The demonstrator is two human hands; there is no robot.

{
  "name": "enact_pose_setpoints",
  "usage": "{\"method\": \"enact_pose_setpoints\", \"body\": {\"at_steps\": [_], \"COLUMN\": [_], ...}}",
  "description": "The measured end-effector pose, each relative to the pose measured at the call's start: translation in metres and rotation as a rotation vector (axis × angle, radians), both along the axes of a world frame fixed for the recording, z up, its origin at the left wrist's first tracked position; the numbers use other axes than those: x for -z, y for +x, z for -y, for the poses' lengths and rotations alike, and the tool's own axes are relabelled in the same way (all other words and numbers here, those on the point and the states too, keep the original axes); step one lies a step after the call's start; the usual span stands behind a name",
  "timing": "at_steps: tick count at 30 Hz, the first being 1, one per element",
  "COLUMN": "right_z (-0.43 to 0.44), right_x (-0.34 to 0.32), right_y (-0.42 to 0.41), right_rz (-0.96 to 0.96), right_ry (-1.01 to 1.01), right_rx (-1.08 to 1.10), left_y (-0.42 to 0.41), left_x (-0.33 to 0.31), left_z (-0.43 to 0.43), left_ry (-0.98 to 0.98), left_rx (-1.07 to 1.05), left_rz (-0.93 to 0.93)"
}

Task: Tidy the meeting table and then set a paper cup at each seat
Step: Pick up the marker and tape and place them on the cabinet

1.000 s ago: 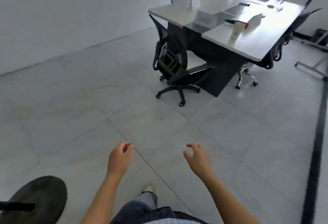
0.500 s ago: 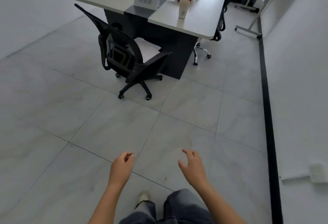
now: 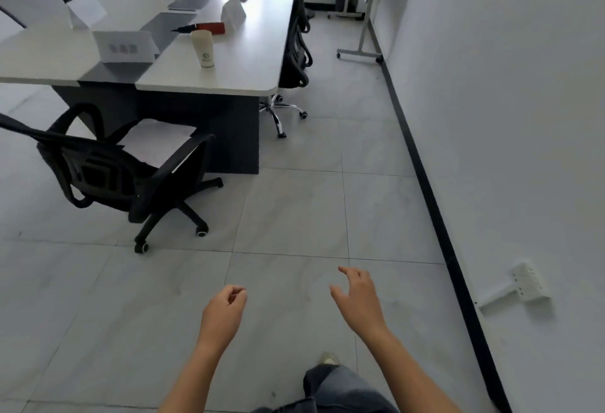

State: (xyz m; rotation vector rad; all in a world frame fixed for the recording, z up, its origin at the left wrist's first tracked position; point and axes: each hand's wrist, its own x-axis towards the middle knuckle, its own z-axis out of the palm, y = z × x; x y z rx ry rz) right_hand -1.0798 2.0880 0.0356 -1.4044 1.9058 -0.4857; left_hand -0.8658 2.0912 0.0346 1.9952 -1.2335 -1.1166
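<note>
A long white meeting table (image 3: 229, 81) stretches away at the upper left. A stack of white paper cups (image 3: 203, 49) stands upside down near its near right corner, with a red and black marker (image 3: 201, 27) just behind. White name cards (image 3: 124, 45) and a few small dark items lie further along the top. My left hand (image 3: 224, 312) hangs low over the floor, fingers curled in with nothing in them. My right hand (image 3: 358, 299) is beside it, fingers apart and holding nothing. Both hands are well short of the table.
A black mesh office chair (image 3: 127, 176) stands pulled out at the table's near end. Another black chair (image 3: 296, 42) is tucked along the right side. A whiteboard stand (image 3: 363, 49) and a grey wall with black skirting (image 3: 435, 209) run along the right. My foot (image 3: 329, 358) shows below.
The view has swung left to right and come closer to the table, which now fills the upper left. Both hands keep the same low, empty pose.
</note>
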Motion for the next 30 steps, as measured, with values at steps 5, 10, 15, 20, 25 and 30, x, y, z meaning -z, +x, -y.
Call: {"method": "enact_pose_setpoints", "body": {"at_steps": [5,10,15,20,25,30], "right_z": [0.05,0.078,0.143,0.231,0.34,0.435], "right_x": [-0.005,0.016,0.025,0.026,0.015,0.0], "right_y": [-0.081,-0.118,-0.147,-0.169,-0.182,-0.189], "right_rz": [0.015,0.003,-0.045,-0.097,-0.142,-0.126], "right_ry": [-0.002,0.124,0.131,0.109,0.071,-0.023], "right_rx": [0.147,0.12,0.104,0.077,0.074,0.097], "left_y": [-0.097,-0.145,-0.146,-0.141,-0.146,-0.161], "left_x": [-0.003,0.009,0.021,0.032,0.019,-0.001], "left_z": [0.064,0.098,0.172,0.269,0.386,0.49], "left_ry": [-0.05,0.053,0.076,0.083,0.07,0.008], "left_rx": [0.265,0.455,0.299,0.112,0.028,0.004], "left_rz": [0.034,0.049,0.021,-0.014,-0.107,-0.119]}}
